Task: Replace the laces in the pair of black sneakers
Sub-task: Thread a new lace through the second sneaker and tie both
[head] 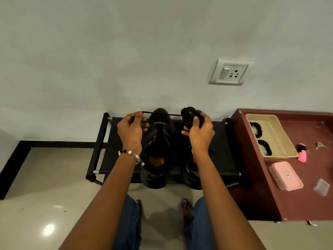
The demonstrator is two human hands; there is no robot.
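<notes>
Fingers of both hands pinch a thin black lace point(162, 114): left hand point(130, 131) its end, right hand point(199, 132) its coil.

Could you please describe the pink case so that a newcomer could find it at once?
Look at the maroon cabinet right of the shoe rack. The pink case lies on top, just nearer than the beige tray. It is flat, rectangular and closed, unlike the smaller bright pink highlighter.
</notes>
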